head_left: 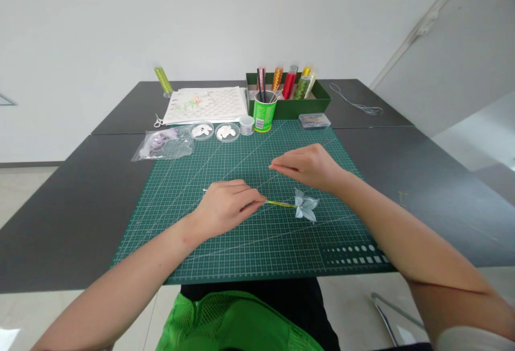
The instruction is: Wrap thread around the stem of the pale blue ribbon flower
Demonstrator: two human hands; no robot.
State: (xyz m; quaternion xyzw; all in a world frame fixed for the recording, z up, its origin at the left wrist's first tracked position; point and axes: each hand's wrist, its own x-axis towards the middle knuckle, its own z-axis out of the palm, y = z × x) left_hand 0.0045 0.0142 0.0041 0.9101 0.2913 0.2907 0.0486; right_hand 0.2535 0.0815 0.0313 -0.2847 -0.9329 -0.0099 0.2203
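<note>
My left hand [225,207] is closed in a pinch on a thin yellow-green stem [277,203] that lies across the green cutting mat [181,217]. At the stem's right end sits a pale blue-grey paper flower [306,206]. Just above the stem, my right hand [309,166] has its fingers pinched together and pointing left. Whatever it holds is too thin to make out.
At the mat's far edge stand a green cup of tools [264,109], a green box with glitter tubes [317,101], two small dishes [215,131], a small jar [247,124] and a plastic bag [164,144]. A patterned sheet [207,105] and scissors [158,121] lie behind.
</note>
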